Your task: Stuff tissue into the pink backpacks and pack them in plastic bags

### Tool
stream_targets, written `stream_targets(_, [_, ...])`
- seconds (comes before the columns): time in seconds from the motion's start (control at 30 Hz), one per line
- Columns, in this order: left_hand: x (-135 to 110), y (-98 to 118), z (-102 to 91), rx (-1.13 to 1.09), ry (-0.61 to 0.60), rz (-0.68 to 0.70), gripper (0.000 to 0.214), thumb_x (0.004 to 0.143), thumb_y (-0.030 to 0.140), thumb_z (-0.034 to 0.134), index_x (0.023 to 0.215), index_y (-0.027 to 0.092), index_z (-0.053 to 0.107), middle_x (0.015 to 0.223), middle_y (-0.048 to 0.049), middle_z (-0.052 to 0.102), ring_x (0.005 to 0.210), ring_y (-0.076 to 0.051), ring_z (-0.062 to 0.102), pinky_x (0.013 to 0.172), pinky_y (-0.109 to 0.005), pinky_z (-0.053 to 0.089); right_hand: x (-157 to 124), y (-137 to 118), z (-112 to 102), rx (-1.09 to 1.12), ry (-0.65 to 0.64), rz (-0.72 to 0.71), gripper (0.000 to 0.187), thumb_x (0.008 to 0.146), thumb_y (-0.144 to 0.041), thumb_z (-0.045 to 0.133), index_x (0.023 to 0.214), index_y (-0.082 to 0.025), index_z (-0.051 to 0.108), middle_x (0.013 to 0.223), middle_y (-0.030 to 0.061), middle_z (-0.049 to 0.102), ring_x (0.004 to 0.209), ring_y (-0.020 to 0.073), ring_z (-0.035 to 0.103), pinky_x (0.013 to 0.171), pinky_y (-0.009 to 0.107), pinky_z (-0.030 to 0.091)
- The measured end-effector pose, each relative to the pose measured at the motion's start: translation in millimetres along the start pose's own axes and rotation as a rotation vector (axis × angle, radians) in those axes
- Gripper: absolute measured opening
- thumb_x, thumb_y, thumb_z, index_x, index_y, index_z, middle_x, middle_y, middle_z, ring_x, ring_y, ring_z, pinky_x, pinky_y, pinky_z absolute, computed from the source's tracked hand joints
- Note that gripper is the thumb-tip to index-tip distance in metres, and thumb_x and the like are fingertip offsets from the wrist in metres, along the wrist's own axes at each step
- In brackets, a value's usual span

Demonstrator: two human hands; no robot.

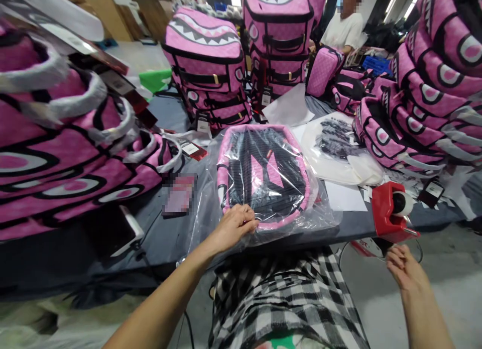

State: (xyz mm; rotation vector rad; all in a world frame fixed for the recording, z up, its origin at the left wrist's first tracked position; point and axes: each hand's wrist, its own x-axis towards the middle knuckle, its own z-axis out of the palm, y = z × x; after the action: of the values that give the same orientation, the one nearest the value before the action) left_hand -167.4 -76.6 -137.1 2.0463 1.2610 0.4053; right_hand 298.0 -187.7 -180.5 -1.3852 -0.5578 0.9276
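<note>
A pink and black backpack [294, 176] lies flat on the table in front of me, inside a clear plastic bag [203, 208]. My left hand [239, 222] rests at its near left edge, fingers curled and closed on the plastic. To the right, a red tape dispenser [384, 213] with a roll of tape [402, 203] stands by the table's front edge. Just below the dispenser's cutting end is my right hand [404, 266], with its fingers bent together. Whether a strip of tape is between them is too small to tell.
Stacked pink bags [75, 163] rise on the left, with more backpacks [207, 63] behind and another pile [414, 108] on the right. White sheets [344, 194] and a pile of clear packets [335, 138] lie beside the bagged backpack. A person [344, 27] is at the back.
</note>
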Motion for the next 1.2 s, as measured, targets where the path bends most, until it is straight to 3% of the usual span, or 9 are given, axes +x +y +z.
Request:
stream_targets(0.13, [0, 1, -0.4, 0.011, -0.002, 0.017, 0.034, 0.092, 0.035, 0.050, 0.065, 0.021, 0.065, 0.083, -0.0017, 0.062, 0.087, -0.020, 0.052, 0.086, -0.035, 0.039, -31, -14, 106, 0.009, -0.482, 0.094, 0.051, 0.081, -0.052, 0.074, 0.068, -0.024, 0.033, 0.057, -0.0106, 0.023, 0.045, 0.0066, 0.012, 0.035, 0.015, 0.019])
stream_targets(0.27, [1, 0, -0.4, 0.022, 0.014, 0.018, 0.034, 0.093, 0.035, 0.051, 0.064, 0.021, 0.063, 0.085, -0.0014, 0.062, 0.088, -0.020, 0.052, 0.086, -0.034, 0.038, -30, -71, 200, -0.479, -1.119, -0.276, 0.039, 0.091, -0.055, 0.064, 0.076, -0.022, 0.048, 0.063, -0.0058, 0.039, 0.056, 0.0106, 0.034, 0.051, 0.022, 0.033])
stream_targets(0.37, [2, -1, -0.8, 0.036, 0.009, 0.017, 0.033, 0.093, 0.035, 0.052, 0.065, 0.020, 0.062, 0.086, -0.0013, 0.062, 0.089, -0.020, 0.052, 0.086, -0.035, 0.037, -10, -97, 258, -0.907, -1.634, -0.464, 0.033, 0.096, -0.047, 0.058, 0.077, -0.020, 0.053, 0.067, -0.0053, 0.046, 0.060, 0.0098, 0.037, 0.057, 0.022, 0.032])
stream_targets(0.43, [1, 0, -1.1, 0.046, 0.001, 0.017, 0.033, 0.094, 0.035, 0.052, 0.066, 0.020, 0.062, 0.087, -0.0013, 0.062, 0.090, -0.020, 0.052, 0.086, -0.035, 0.037, 2, -95, 288, -1.161, -1.785, -0.593, 0.024, 0.095, -0.036, 0.060, 0.077, -0.021, 0.055, 0.064, -0.0067, 0.048, 0.057, 0.0092, 0.038, 0.056, 0.022, 0.028])
stream_targets(0.57, [1, -1, -0.4, 0.067, 0.004, 0.014, 0.032, 0.095, 0.034, 0.052, 0.069, 0.020, 0.063, 0.090, -0.0016, 0.063, 0.091, -0.020, 0.052, 0.086, -0.035, 0.036, 15, -77, 314, -1.583, -1.577, -0.751, 0.018, 0.082, -0.027, 0.077, 0.078, -0.024, 0.060, 0.064, -0.0071, 0.056, 0.056, 0.0105, 0.045, 0.054, 0.024, 0.022])
stream_targets(0.73, [3, -5, 1.3, 0.082, -0.009, 0.028, 0.032, 0.096, 0.033, 0.051, 0.070, 0.020, 0.064, 0.091, -0.0017, 0.063, 0.092, -0.020, 0.052, 0.086, -0.035, 0.037, 15, -82, 292, -1.653, -1.042, -0.806, 0.021, 0.086, -0.035, 0.077, 0.084, -0.022, 0.060, 0.071, -0.0021, 0.063, 0.060, 0.0140, 0.052, 0.054, 0.025, 0.022])
stream_targets(0.93, [-1, 2, 0.6, 0.131, 0.011, 0.022, 0.029, 0.099, 0.032, 0.052, 0.078, 0.020, 0.067, 0.095, -0.0023, 0.064, 0.095, -0.021, 0.052, 0.087, -0.037, 0.037, -5, -55, 269, -1.582, -1.296, -0.913, 0.035, 0.079, -0.049, 0.082, 0.086, -0.021, 0.062, 0.087, 0.0001, 0.066, 0.071, 0.0146, 0.058, 0.052, 0.027, 0.016])
stream_targets(1.07, [-35, 10, 1.9, 0.281, 0.172, 0.117, 0.022, 0.097, 0.041, 0.060, 0.099, 0.020, 0.067, 0.111, -0.0056, 0.065, 0.108, -0.024, 0.052, 0.097, -0.042, 0.035, -3, -37, 264, -1.559, -1.297, -0.957, 0.052, 0.075, -0.067, 0.078, 0.088, -0.019, 0.063, 0.087, 0.0020, 0.065, 0.072, 0.0164, 0.060, 0.051, 0.027, 0.015])
stream_targets(1.2, [-72, 3, 1.5, 0.407, 0.344, 0.111, 0.015, 0.098, 0.032, 0.059, 0.091, 0.021, 0.067, 0.108, -0.0047, 0.069, 0.111, -0.024, 0.053, 0.101, -0.044, 0.030, 4, -29, 258, -1.519, -1.243, -1.046, 0.052, 0.073, -0.067, 0.079, 0.084, -0.019, 0.061, 0.084, 0.0029, 0.064, 0.075, 0.0188, 0.061, 0.052, 0.027, 0.016])
